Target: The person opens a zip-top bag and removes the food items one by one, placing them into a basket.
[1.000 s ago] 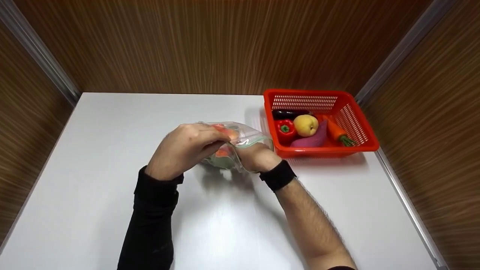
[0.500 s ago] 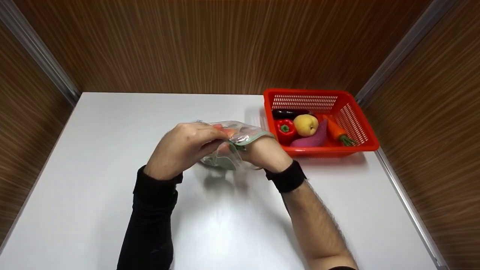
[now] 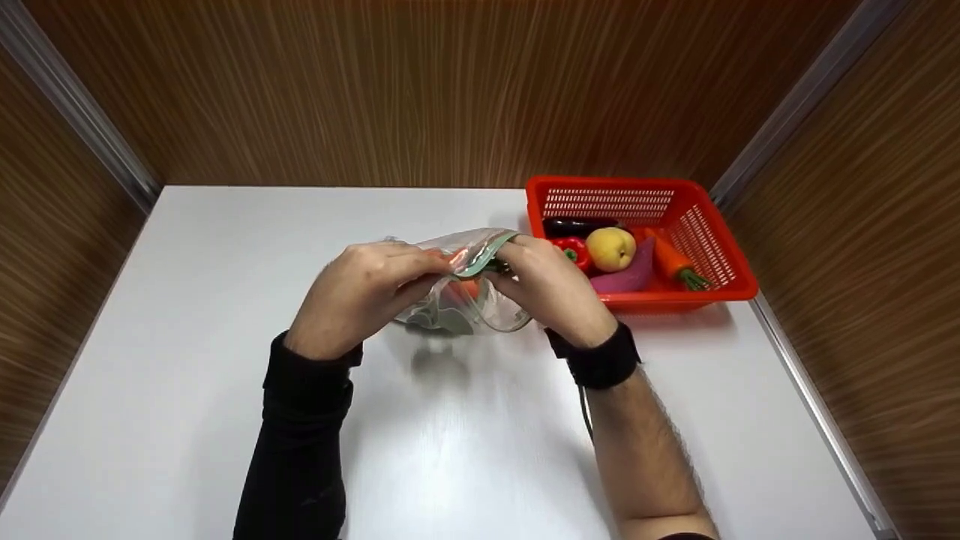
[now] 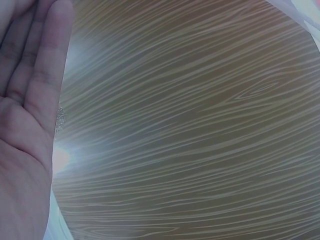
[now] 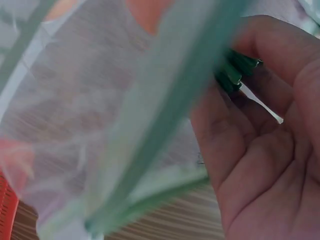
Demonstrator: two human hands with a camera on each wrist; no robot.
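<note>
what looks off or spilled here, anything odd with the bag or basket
Nothing stands out. Both hands, left and right, hold the clear zip bag above the table. The vegetables sit inside the red basket; nothing has spilled.

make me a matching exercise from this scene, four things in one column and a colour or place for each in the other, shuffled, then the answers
Things:
1. clear bag
2. pear
3. basket
4. eggplant

Place or colour:
A. dark, lying along the far side inside the basket
B. red mesh, standing at the right of the white table
C. held above the table between the left hand and the right hand
D. yellow, in the middle of the basket

Pairs: 1-C, 2-D, 3-B, 4-A
</note>
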